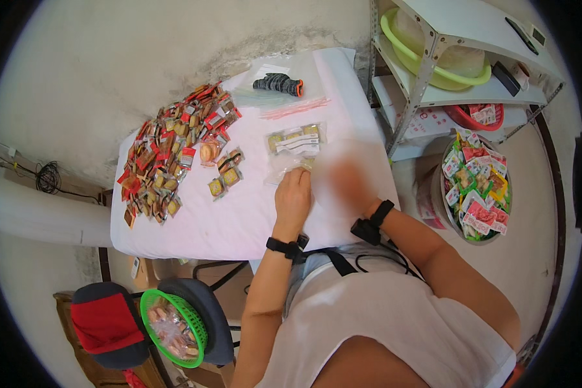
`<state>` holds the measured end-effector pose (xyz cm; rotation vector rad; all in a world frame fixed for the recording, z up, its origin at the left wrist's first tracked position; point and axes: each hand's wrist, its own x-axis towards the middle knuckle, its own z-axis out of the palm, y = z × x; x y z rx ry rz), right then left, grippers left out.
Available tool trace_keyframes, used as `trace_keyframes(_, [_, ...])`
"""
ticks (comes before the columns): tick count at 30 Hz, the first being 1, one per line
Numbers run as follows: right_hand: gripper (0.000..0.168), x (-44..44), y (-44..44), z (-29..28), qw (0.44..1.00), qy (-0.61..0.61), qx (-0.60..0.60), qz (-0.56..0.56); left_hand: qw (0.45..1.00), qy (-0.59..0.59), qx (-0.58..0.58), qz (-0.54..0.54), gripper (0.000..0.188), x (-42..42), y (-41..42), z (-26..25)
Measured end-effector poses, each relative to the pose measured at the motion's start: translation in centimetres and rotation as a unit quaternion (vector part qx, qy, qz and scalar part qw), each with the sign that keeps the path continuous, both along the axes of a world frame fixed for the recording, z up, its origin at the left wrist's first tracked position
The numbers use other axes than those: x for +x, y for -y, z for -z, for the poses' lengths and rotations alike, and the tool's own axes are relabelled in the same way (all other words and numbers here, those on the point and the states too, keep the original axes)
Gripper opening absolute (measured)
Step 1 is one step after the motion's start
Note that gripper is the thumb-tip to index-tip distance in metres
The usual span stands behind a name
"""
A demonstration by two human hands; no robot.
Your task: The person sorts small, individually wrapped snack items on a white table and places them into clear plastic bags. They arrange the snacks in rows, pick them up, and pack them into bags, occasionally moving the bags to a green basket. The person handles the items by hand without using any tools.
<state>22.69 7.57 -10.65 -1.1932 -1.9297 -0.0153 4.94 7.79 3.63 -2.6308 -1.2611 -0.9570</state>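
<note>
A clear plastic bag [298, 143] with several small wrapped snacks inside and a white printed panel lies flat on the white-covered table [252, 228]. My left hand [293, 196] has its fingers curled on the bag's near edge and grips it there. Just right of the bag is my right hand [351, 184]; a blur hides its fingers and anything between them. To the left lie a few loose wrapped snacks [225, 174] and a packet of round biscuits [209, 152]. Beyond them spreads a large heap of individually wrapped snacks [169, 140].
Flat plastic bags [315, 80] lie at the back under a grey knitted glove [277, 84]. A metal shelf rack [424, 63] stands right, above a round tub [439, 194] full of snack packets. Behind left, a green basket [201, 327] sits on a chair [218, 310].
</note>
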Motion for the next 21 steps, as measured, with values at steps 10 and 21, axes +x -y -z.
trace_keyframes(10, [0.018,-0.1,0.4,-2.1,1.000,0.002,0.018,0.007,0.990,-0.048,0.128,-0.044,0.012,0.9,-1.9,-0.1])
trace_keyframes(21, [0.015,-0.2,0.4,-3.2,0.979,0.179,0.065,0.075,0.993,-0.058,0.092,0.053,0.013,0.4,-3.3,1.5])
